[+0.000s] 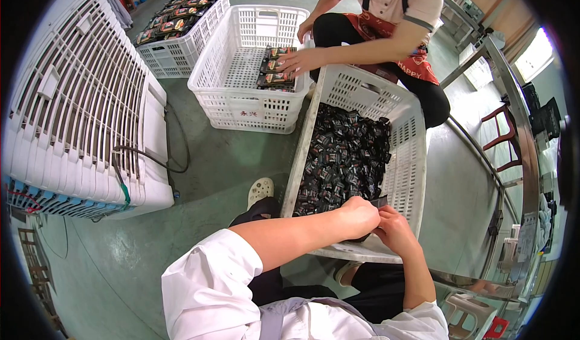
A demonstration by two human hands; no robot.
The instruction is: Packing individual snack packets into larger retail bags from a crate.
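Note:
Both hands meet over the near right end of a white plastic crate. My left hand and my right hand pinch a black pouch between them. Only a corner of the pouch shows above the fingers, with some dark material below; the hands hide the rest. Small black wrapped packets lie heaped in this crate, just beyond my hands. The crate tilts in view, and its near rim lies under my wrists.
A co-worker's hand reaches over black printed pouches in a second white crate. Behind it stands a crate full of pouches. A white slatted appliance with a cable is at left. A metal table frame borders the right.

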